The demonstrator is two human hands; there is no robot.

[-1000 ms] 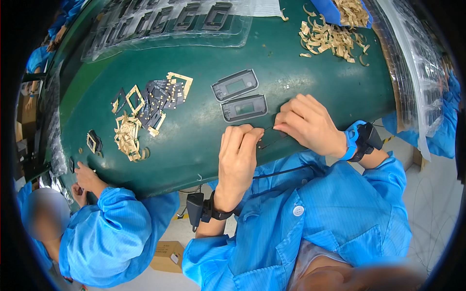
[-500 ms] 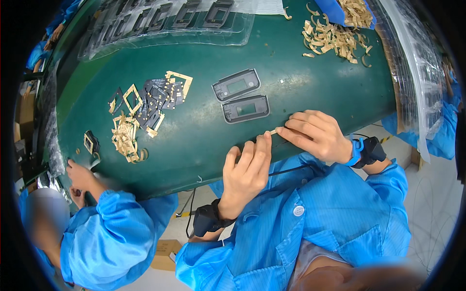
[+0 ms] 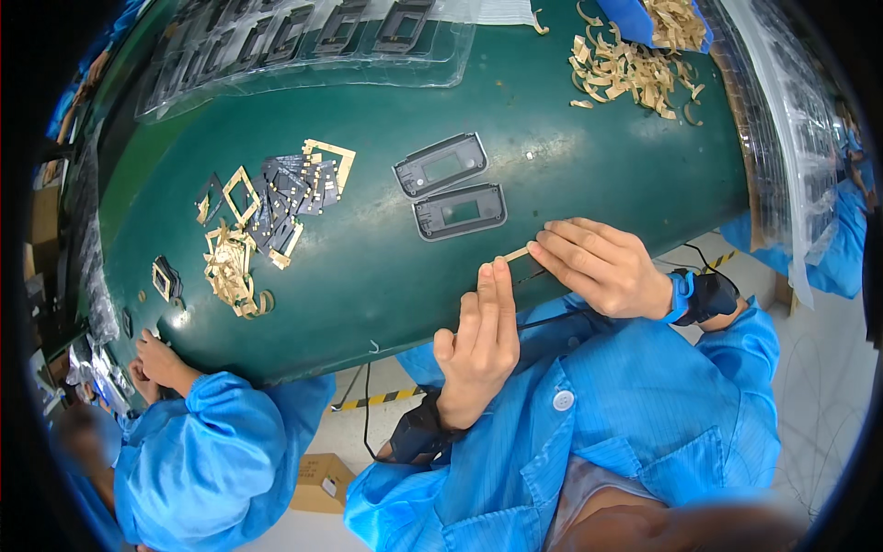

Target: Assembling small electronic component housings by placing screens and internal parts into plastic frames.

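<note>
A narrow tan paper-like strip [image 3: 518, 254] spans the gap between my fingertips at the table's near edge. My left hand [image 3: 478, 340] has its fingers pressed together on the strip's left end. At the other end, my right hand [image 3: 602, 269] pinches it, fingers closed together. Just beyond them two grey plastic housings [image 3: 498, 216] [image 3: 402, 175] lie side by side, each with a rectangular window. Whether the strip rests on the table or is held above it, I cannot tell.
Flat black frames [image 3: 292, 189] and curled tan strips [image 3: 230, 267] lie at left on the green table [image 3: 368, 313]. More tan curls [image 3: 635, 78] spill beside a blue container [image 3: 628, 20]. Clear trays [image 3: 303, 74] hold dark housings. A co-worker's hand [image 3: 166, 362] is at far left.
My left fingertips have drawn back a little from my right ones, so more of the tan strip shows between them. The co-worker's hand at left has shifted toward the near edge.
</note>
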